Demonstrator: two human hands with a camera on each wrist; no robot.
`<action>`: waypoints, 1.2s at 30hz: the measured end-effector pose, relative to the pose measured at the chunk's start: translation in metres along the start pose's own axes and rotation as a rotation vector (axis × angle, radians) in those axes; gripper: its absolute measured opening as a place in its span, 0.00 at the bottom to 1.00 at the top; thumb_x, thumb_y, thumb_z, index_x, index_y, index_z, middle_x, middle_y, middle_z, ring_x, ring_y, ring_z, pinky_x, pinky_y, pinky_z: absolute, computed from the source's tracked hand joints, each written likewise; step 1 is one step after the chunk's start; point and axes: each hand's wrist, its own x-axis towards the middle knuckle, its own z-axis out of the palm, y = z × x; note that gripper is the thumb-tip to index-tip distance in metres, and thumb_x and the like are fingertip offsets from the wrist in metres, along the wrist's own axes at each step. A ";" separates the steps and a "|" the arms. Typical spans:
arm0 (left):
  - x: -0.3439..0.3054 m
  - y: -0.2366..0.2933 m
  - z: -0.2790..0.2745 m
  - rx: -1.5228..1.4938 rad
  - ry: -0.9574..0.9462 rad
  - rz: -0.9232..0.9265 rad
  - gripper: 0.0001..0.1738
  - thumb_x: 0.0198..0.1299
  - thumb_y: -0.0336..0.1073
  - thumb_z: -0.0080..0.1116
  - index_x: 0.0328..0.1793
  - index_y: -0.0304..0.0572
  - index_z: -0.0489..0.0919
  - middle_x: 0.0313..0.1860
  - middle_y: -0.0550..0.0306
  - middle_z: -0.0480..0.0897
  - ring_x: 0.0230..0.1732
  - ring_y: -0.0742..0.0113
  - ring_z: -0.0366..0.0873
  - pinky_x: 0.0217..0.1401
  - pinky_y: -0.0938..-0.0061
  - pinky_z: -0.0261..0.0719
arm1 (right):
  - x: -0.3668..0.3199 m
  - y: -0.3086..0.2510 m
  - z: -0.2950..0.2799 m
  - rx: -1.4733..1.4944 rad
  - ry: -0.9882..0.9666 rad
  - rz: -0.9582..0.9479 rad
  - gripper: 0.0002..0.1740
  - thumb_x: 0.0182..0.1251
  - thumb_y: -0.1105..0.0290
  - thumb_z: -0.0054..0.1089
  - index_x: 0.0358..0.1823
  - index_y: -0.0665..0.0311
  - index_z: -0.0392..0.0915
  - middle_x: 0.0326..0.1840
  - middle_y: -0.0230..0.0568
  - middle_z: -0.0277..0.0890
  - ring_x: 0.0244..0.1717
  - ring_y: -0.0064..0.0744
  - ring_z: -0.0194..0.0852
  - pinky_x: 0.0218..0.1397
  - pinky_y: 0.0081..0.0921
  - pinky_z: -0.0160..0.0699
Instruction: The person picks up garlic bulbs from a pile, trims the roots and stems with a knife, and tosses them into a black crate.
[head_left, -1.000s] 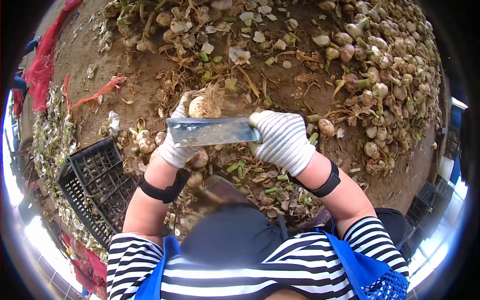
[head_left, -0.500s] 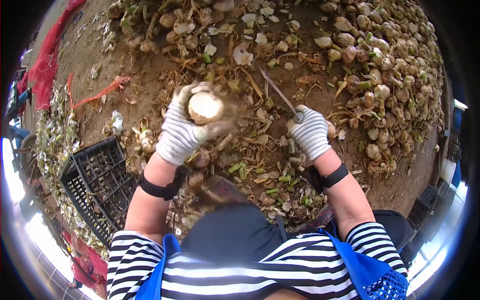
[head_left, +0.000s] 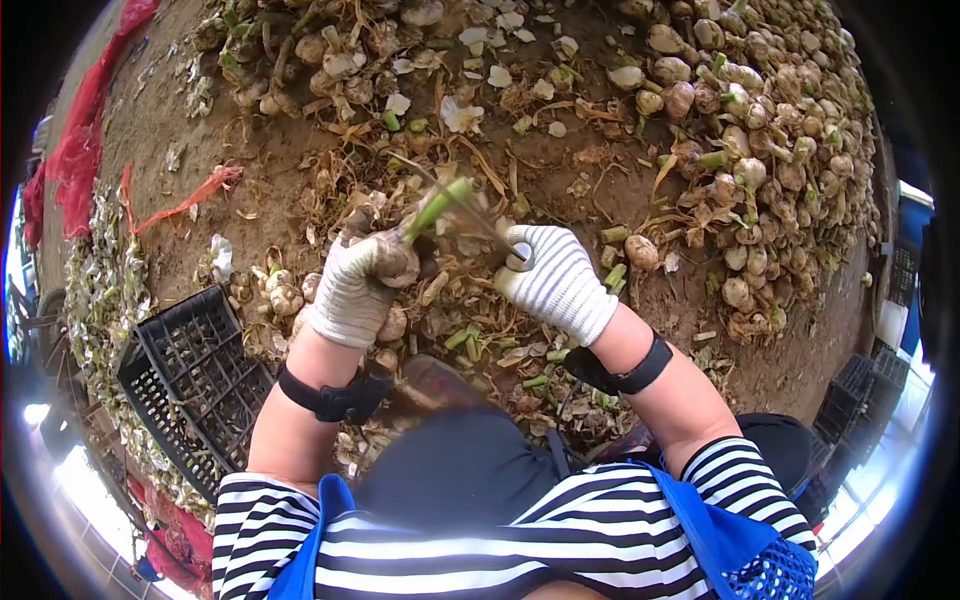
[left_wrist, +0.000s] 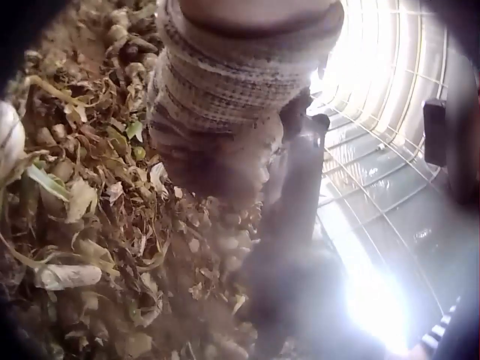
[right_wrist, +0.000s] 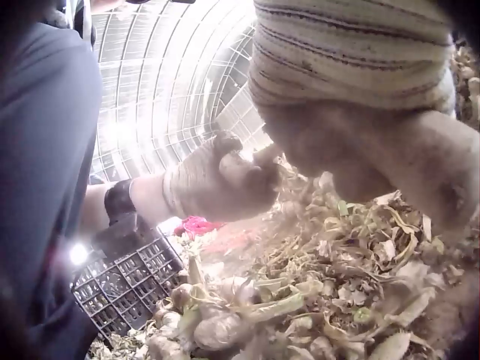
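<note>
Left hand [head_left: 352, 288] grips a garlic bulb [head_left: 398, 263] with green stem [head_left: 432, 211], right hand [head_left: 556, 282] curls fingers round a knife [head_left: 489, 230], blurred blade near stem, contact unclear.

Garlic bulb [head_left: 398, 264] — pale brown, dirt-smudged — is sitting in L hand's [head_left: 352, 288] grip, its thick green stem [head_left: 432, 210] pointing up & to the R. Knife [head_left: 486, 227] is jutting from R hand [head_left: 560, 280], blurry blade showing thin, nearly edge-on, slanting up-left & crossing the stem in head view — contact w/ it isn't showing clearly.
</note>
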 end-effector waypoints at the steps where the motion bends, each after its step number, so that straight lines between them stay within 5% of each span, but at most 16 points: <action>1: -0.004 0.005 0.013 0.067 -0.021 0.050 0.16 0.46 0.26 0.56 0.44 0.39 0.71 0.29 0.53 0.76 0.33 0.63 0.76 0.41 0.68 0.78 | 0.001 0.005 0.001 -0.046 -0.003 -0.032 0.10 0.47 0.66 0.50 0.26 0.64 0.77 0.25 0.53 0.75 0.31 0.54 0.75 0.36 0.41 0.73; 4: -0.018 0.016 0.037 -0.277 0.055 0.198 0.16 0.49 0.30 0.58 0.45 0.38 0.71 0.37 0.49 0.78 0.44 0.54 0.79 0.49 0.65 0.80 | -0.011 0.035 0.009 -0.306 -0.263 0.198 0.13 0.47 0.66 0.51 0.31 0.63 0.81 0.31 0.55 0.78 0.38 0.53 0.77 0.43 0.39 0.76; 5: -0.014 0.029 0.027 0.112 -0.205 0.284 0.16 0.54 0.34 0.58 0.48 0.37 0.71 0.48 0.45 0.78 0.56 0.47 0.74 0.61 0.61 0.75 | -0.017 0.060 0.018 -0.298 -0.294 0.231 0.15 0.47 0.66 0.51 0.34 0.64 0.81 0.33 0.56 0.78 0.40 0.52 0.77 0.46 0.38 0.75; 7: 0.006 0.054 0.050 0.251 -0.152 0.314 0.23 0.59 0.34 0.55 0.60 0.39 0.68 0.59 0.44 0.74 0.62 0.50 0.70 0.65 0.64 0.70 | -0.022 0.100 0.047 -0.481 -0.307 -0.093 0.19 0.49 0.65 0.49 0.40 0.67 0.80 0.35 0.58 0.78 0.41 0.52 0.77 0.48 0.38 0.75; 8: 0.018 0.050 0.070 0.164 -0.353 0.362 0.27 0.59 0.36 0.57 0.65 0.39 0.65 0.58 0.45 0.74 0.60 0.55 0.72 0.64 0.67 0.71 | -0.019 0.073 0.044 0.048 -0.210 0.364 0.18 0.52 0.66 0.48 0.41 0.67 0.79 0.33 0.58 0.78 0.40 0.50 0.78 0.44 0.36 0.76; 10: 0.017 0.048 0.093 0.126 -0.507 0.275 0.29 0.59 0.37 0.58 0.65 0.41 0.65 0.58 0.48 0.74 0.57 0.60 0.75 0.60 0.68 0.74 | 0.007 0.055 0.043 -0.055 -0.111 0.277 0.17 0.54 0.65 0.49 0.39 0.68 0.79 0.28 0.54 0.78 0.33 0.46 0.78 0.37 0.32 0.76; 12: 0.011 0.041 0.097 0.489 -0.444 0.364 0.32 0.51 0.39 0.65 0.63 0.46 0.68 0.56 0.55 0.76 0.51 0.61 0.78 0.50 0.69 0.80 | 0.012 0.042 0.021 0.172 -0.007 0.255 0.15 0.53 0.65 0.52 0.37 0.68 0.79 0.24 0.51 0.77 0.27 0.38 0.76 0.34 0.30 0.76; 14: -0.003 0.041 0.082 1.664 -0.481 0.526 0.41 0.45 0.54 0.65 0.66 0.50 0.66 0.65 0.50 0.67 0.68 0.50 0.62 0.73 0.52 0.52 | 0.009 0.057 0.002 0.364 0.084 0.241 0.16 0.49 0.68 0.58 0.39 0.71 0.78 0.24 0.40 0.79 0.25 0.26 0.72 0.32 0.24 0.73; 16: -0.027 -0.017 0.030 2.333 -0.593 0.409 0.39 0.37 0.52 0.70 0.60 0.56 0.71 0.63 0.52 0.69 0.68 0.53 0.62 0.73 0.46 0.46 | 0.004 0.085 0.000 0.410 0.224 0.334 0.20 0.47 0.67 0.60 0.41 0.74 0.77 0.27 0.39 0.79 0.24 0.26 0.70 0.31 0.23 0.73; 18: -0.036 -0.042 -0.056 2.284 -0.737 0.465 0.37 0.34 0.49 0.71 0.57 0.61 0.72 0.63 0.52 0.69 0.68 0.54 0.63 0.73 0.40 0.41 | 0.001 0.090 -0.010 0.334 0.117 0.450 0.24 0.46 0.68 0.60 0.45 0.77 0.75 0.33 0.45 0.80 0.31 0.27 0.74 0.38 0.23 0.74; 20: -0.039 -0.012 -0.100 2.481 -0.598 0.653 0.33 0.35 0.49 0.68 0.54 0.63 0.73 0.63 0.53 0.70 0.67 0.55 0.63 0.74 0.43 0.39 | -0.001 0.101 -0.007 0.346 0.118 0.463 0.26 0.47 0.69 0.59 0.47 0.79 0.72 0.36 0.46 0.79 0.34 0.28 0.75 0.40 0.23 0.75; 24: -0.020 0.049 -0.105 2.290 -0.019 0.410 0.31 0.45 0.47 0.63 0.60 0.64 0.73 0.65 0.54 0.70 0.68 0.53 0.62 0.74 0.46 0.38 | 0.005 0.090 -0.017 0.379 0.203 0.417 0.27 0.47 0.71 0.59 0.50 0.79 0.70 0.39 0.45 0.79 0.31 0.28 0.75 0.35 0.23 0.76; 29: 0.002 0.122 -0.132 2.352 0.695 -0.353 0.34 0.57 0.68 0.41 0.68 0.72 0.64 0.71 0.47 0.60 0.70 0.50 0.60 0.72 0.38 0.33 | -0.002 0.086 -0.024 0.470 0.142 0.468 0.24 0.49 0.75 0.56 0.50 0.78 0.70 0.39 0.44 0.78 0.34 0.25 0.73 0.39 0.19 0.74; 32: 0.000 0.133 -0.136 2.513 1.288 0.330 0.36 0.52 0.65 0.54 0.66 0.64 0.68 0.59 0.37 0.73 0.61 0.44 0.69 0.68 0.44 0.53 | -0.007 0.111 -0.008 0.366 0.119 0.490 0.21 0.48 0.75 0.57 0.46 0.76 0.73 0.35 0.39 0.78 0.32 0.22 0.70 0.37 0.21 0.73; 34: -0.010 0.126 -0.087 2.309 0.926 0.678 0.36 0.47 0.59 0.64 0.62 0.60 0.71 0.52 0.40 0.77 0.53 0.47 0.76 0.60 0.54 0.67 | -0.011 0.104 -0.006 0.441 0.078 0.504 0.21 0.47 0.74 0.58 0.45 0.76 0.74 0.33 0.38 0.77 0.31 0.21 0.69 0.36 0.20 0.72; 36: -0.003 0.100 -0.051 2.268 0.485 0.172 0.37 0.42 0.58 0.68 0.59 0.56 0.71 0.42 0.45 0.82 0.43 0.51 0.80 0.50 0.62 0.75 | -0.007 0.103 0.003 0.443 0.084 0.433 0.21 0.47 0.73 0.58 0.44 0.76 0.74 0.33 0.38 0.77 0.30 0.22 0.69 0.36 0.21 0.72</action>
